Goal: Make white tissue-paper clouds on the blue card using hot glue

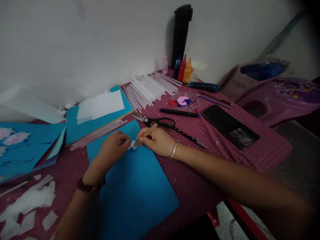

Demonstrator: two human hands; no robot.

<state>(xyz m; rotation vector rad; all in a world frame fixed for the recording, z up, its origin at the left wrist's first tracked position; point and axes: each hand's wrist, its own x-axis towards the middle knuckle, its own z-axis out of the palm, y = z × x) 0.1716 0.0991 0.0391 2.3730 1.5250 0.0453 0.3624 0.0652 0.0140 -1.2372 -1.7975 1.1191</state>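
Observation:
A sheet of blue paper lies on the table in front of me. Near its far edge sits a small crumpled piece of white tissue paper. My left hand pinches this piece from the left between thumb and fingers. In my right hand is a flat wooden craft stick, slanting down so that its lower end touches the tissue paper. Just beyond my right hand lie black-handled scissors and a dotted black pencil.
Torn white paper lies at left, beside blue paper with puffy flowers. White strips, a black pen, a palette with paint, a phone and paint bottles spread across the checked tablecloth.

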